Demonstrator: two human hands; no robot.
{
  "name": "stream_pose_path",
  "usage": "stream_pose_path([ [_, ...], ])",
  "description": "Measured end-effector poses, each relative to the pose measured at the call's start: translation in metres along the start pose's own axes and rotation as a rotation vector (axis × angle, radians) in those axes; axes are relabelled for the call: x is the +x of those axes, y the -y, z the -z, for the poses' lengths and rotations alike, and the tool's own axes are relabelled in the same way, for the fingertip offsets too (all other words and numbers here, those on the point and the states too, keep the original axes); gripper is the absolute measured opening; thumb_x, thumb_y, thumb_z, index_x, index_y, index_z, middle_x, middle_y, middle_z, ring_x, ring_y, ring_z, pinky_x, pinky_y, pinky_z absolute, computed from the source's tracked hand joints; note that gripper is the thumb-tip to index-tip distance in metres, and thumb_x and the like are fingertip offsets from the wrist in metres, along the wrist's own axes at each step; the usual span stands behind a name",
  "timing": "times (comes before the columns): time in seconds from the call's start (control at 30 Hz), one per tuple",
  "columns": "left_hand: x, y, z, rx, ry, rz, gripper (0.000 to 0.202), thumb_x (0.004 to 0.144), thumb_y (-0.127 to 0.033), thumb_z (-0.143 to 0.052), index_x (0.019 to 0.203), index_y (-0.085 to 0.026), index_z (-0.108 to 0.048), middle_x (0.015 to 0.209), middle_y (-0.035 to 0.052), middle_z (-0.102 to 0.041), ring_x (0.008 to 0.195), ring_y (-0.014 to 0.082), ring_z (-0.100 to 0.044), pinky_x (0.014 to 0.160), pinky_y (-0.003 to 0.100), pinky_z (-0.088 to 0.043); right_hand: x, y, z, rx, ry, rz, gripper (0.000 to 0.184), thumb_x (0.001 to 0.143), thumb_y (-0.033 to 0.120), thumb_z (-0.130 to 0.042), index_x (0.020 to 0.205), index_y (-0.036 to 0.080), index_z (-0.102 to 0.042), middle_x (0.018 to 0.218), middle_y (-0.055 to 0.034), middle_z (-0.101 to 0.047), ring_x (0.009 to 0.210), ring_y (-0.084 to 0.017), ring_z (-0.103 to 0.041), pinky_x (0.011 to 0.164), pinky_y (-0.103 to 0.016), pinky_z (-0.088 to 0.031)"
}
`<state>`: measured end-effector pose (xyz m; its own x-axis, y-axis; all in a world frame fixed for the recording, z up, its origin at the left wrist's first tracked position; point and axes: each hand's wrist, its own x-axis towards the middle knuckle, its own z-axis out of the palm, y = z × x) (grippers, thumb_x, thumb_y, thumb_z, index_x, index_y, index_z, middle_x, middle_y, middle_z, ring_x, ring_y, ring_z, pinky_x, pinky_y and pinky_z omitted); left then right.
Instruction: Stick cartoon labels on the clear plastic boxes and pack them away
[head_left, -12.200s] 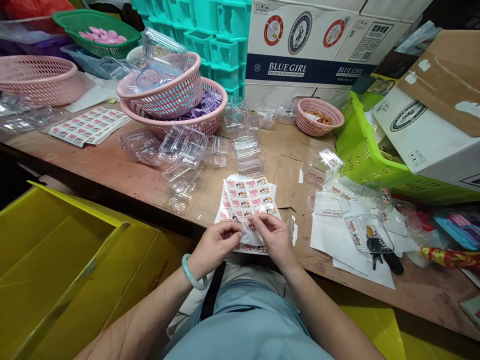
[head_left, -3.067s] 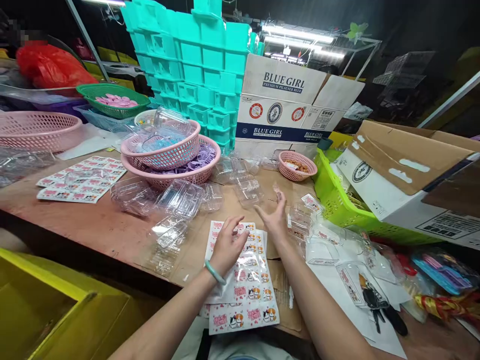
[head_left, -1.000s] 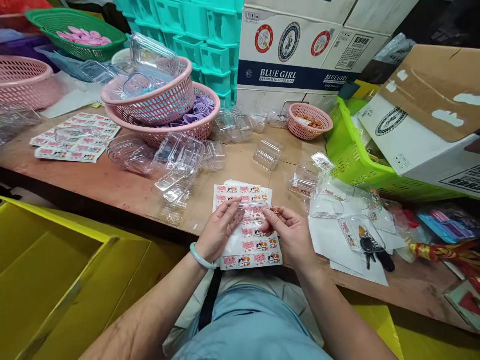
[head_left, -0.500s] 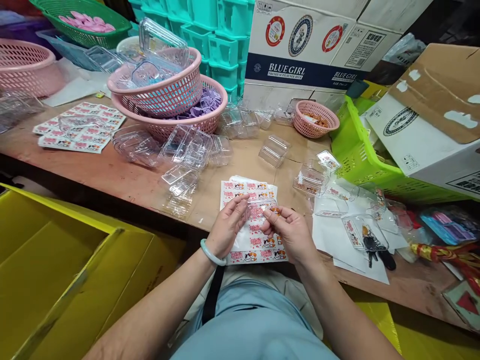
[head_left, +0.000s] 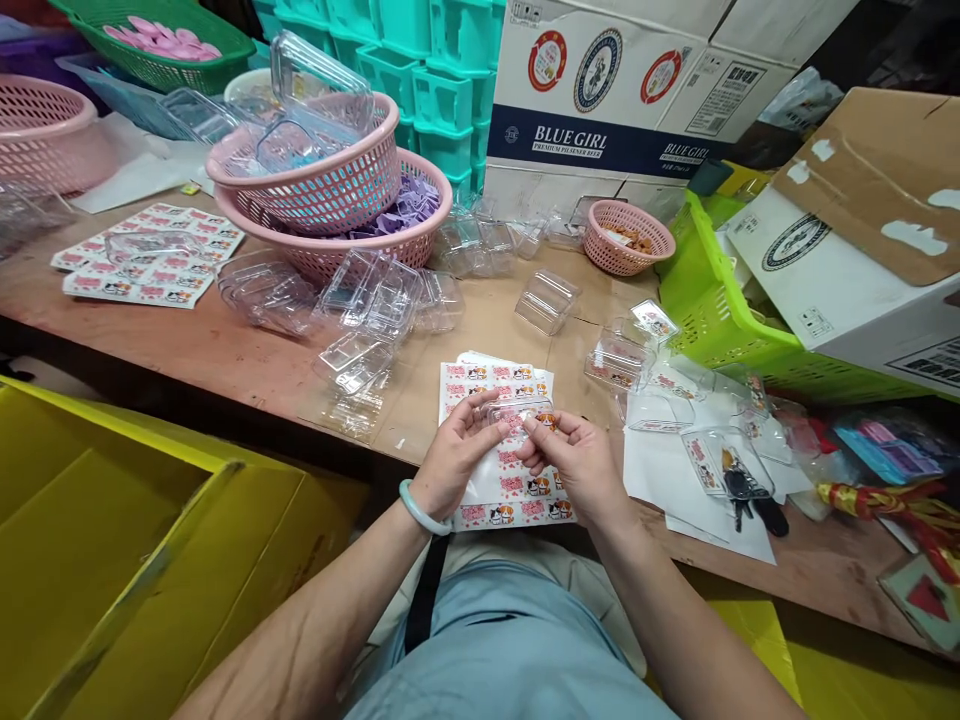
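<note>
Your left hand [head_left: 456, 462] and right hand [head_left: 576, 467] meet just above the near edge of the worktop [head_left: 225, 350], over the sticker sheet [head_left: 501, 440]. Between them you hold a small clear box [head_left: 520, 412]. The left grip is closed on its left end with thumb and fingertips; the right grip is pinched at its right end, where a small sticker [head_left: 546, 421] shows at your fingertips. I cannot tell whether that sticker is already on the box or only on your finger. A pale green bangle [head_left: 417, 508] sits on your left wrist.

The sticker sheet lies flat under your hands, on top of a few more sheets, with its near edge at the worktop's rim. To its left lies a loose heap of empty clear boxes [head_left: 360, 320], near the stacked pink baskets [head_left: 330, 190]. Beyond the sheet one empty box [head_left: 547, 300] stands alone. To the right, several boxes already bearing stickers [head_left: 630, 345] lie close together on and near white backing paper [head_left: 675, 480], with a bunch of keys [head_left: 742, 490] beside them. A small pink basket [head_left: 628, 236] sits farther back, against the Blue Girl carton [head_left: 615, 90], and a green crate [head_left: 720, 310] stands to the right. More sticker sheets [head_left: 142, 265] lie far left.
</note>
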<state>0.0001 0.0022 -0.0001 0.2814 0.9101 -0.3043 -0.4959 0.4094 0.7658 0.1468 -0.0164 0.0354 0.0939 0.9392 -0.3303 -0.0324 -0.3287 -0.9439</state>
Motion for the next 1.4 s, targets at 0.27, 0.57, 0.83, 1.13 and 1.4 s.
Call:
stream_pose_path([
  [0.27, 0.005, 0.008, 0.0, 0.04, -0.034, -0.046, 0.049, 0.07, -0.027, -0.078, 0.115, -0.021, -0.059, 0.104, 0.0033, -0.066, 0.1, 0.0158, -0.062, 0.094, 0.03, -0.045, -0.005, -0.017, -0.002, -0.739, -0.286, 0.638, 0.019, 0.088, 0.037, -0.059, 0.076, 0.024, -0.066, 0.074, -0.0065, -0.068, 0.066, -0.02, -0.061, 0.067, -0.032, -0.044],
  [0.57, -0.007, 0.008, -0.013, 0.088, 0.022, -0.122, 0.046, 0.072, -0.028, -0.076, 0.115, -0.022, -0.06, 0.114, 0.0061, -0.065, 0.109, 0.0205, -0.06, 0.097, 0.033, -0.046, 0.003, -0.016, 0.025, -0.419, -0.361, 0.497, 0.075, 0.073, 0.043, -0.075, 0.135, 0.028, -0.035, 0.127, -0.0109, -0.051, 0.11, -0.024, -0.055, 0.089, -0.038, -0.05],
  [0.83, -0.008, -0.008, -0.006, 0.309, 0.271, -0.006, 0.055, 0.076, -0.038, -0.072, 0.127, -0.024, -0.057, 0.13, 0.0098, -0.057, 0.115, 0.0268, -0.057, 0.094, 0.039, -0.049, -0.022, -0.007, 0.102, -0.453, 0.1, 0.39, 0.048, 0.085, 0.038, -0.063, 0.129, 0.028, -0.047, 0.127, -0.0077, -0.053, 0.111, -0.021, -0.058, 0.098, -0.038, -0.049],
  [1.13, 0.037, -0.024, 0.074, 1.065, -0.339, -0.31, 0.084, 0.065, -0.043, -0.076, 0.137, -0.014, -0.045, 0.084, 0.0019, -0.058, 0.077, 0.0174, -0.056, 0.076, 0.033, -0.048, -0.011, -0.057, 0.149, -1.145, -0.475, 0.879, 0.054, 0.083, 0.027, -0.063, 0.132, 0.022, -0.043, 0.131, -0.0152, -0.044, 0.133, -0.035, -0.038, 0.108, -0.059, -0.033],
  [1.4, 0.02, -0.018, 0.036, 0.407, -0.238, -0.203, 0.059, 0.068, -0.038, -0.074, 0.118, -0.014, -0.052, 0.082, 0.0005, -0.06, 0.07, 0.0121, -0.058, 0.064, 0.024, -0.045, 0.008, -0.035, 0.012, -0.845, -0.017, 0.989, 0.039, 0.09, 0.02, -0.054, 0.129, 0.024, -0.048, 0.131, -0.0119, -0.052, 0.128, -0.026, -0.046, 0.107, -0.049, -0.042],
])
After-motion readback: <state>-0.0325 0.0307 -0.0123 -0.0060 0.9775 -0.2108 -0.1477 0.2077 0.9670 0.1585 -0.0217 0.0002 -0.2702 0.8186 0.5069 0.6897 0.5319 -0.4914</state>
